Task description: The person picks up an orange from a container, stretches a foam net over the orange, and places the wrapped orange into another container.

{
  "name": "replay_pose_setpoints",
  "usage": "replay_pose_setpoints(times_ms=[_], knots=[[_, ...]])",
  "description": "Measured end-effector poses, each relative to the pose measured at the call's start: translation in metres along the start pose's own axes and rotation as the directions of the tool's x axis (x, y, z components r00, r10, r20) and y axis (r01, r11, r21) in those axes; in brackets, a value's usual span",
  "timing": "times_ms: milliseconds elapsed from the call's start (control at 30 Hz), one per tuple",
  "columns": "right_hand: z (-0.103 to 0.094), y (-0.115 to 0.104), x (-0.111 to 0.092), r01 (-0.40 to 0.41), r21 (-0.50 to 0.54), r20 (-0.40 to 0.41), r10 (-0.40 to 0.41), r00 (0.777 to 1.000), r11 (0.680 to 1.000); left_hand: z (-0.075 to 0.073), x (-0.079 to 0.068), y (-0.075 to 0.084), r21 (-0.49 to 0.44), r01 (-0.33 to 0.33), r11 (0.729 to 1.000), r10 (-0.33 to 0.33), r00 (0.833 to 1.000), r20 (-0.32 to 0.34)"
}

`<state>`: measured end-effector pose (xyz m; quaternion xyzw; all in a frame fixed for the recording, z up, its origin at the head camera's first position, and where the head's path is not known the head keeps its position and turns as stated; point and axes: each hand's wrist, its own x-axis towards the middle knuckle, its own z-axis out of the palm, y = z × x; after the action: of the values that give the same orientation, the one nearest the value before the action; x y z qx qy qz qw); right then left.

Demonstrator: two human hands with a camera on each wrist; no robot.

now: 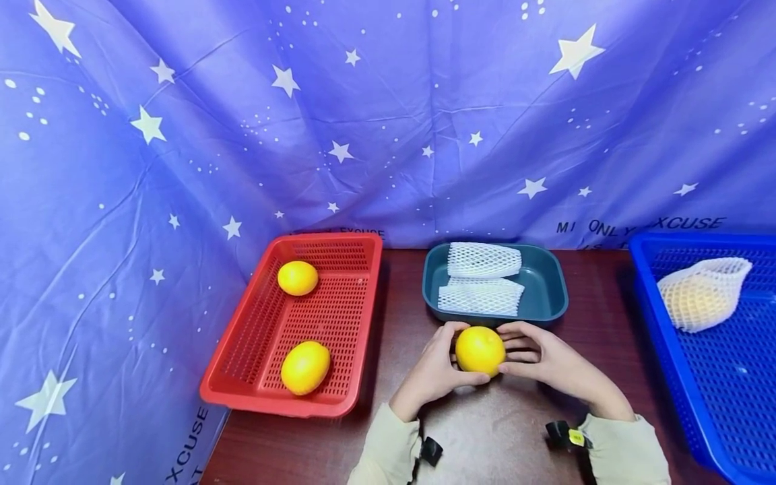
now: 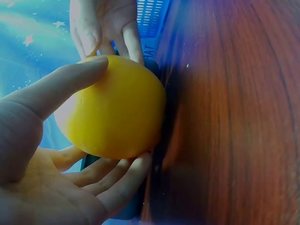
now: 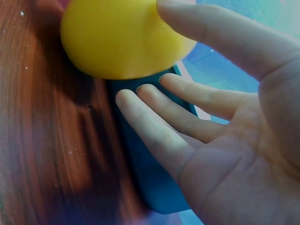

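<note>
A round yellow orange is between the two hands, in front of the dark green tray. My left hand grips it, thumb on the near side and fingertips beneath it in the left wrist view. On the other side is my right hand, its thumb tip against the orange. The right fingers stretch out fairly straight beside the fruit in the right wrist view. Two white foam net sleeves lie in the green tray.
To the left stands a red basket with two more oranges, one far and one near. A blue basket at the right holds a fruit in a foam net. Behind the brown table hangs a blue star-patterned cloth.
</note>
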<state>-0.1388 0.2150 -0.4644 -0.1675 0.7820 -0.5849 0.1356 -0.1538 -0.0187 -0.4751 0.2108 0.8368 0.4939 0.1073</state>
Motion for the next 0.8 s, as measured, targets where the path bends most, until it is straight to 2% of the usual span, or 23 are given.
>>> replay_pose_setpoints(times_ms=[233, 367, 500, 633, 800], knots=[[0.000, -0.006, -0.001, 0.006, -0.027, -0.001, -0.006, 1.000, 1.000, -0.001, -0.001, 0.002, 0.045, 0.005, 0.999, -0.006, 1.000, 0.017], [0.000, -0.012, -0.001, 0.019, -0.083, -0.025, -0.022, 0.999, 0.996, -0.001, -0.002, 0.001, 0.060, -0.002, 0.998, 0.001, 1.000, 0.010], [-0.002, -0.022, -0.002, 0.061, -0.115, -0.088, -0.071, 0.994, 0.991, -0.001, -0.002, 0.001, 0.084, 0.002, 0.996, -0.002, 1.000, -0.003], [-0.007, -0.032, 0.002, 0.085, -0.154, -0.183, -0.113, 0.976, 0.984, 0.001, 0.000, 0.000, 0.092, 0.000, 0.996, -0.001, 1.000, 0.006], [-0.009, -0.035, 0.020, 0.065, -0.316, -0.272, -0.156, 0.950, 0.946, 0.001, 0.001, 0.000, 0.068, 0.009, 0.998, -0.010, 1.000, 0.008]])
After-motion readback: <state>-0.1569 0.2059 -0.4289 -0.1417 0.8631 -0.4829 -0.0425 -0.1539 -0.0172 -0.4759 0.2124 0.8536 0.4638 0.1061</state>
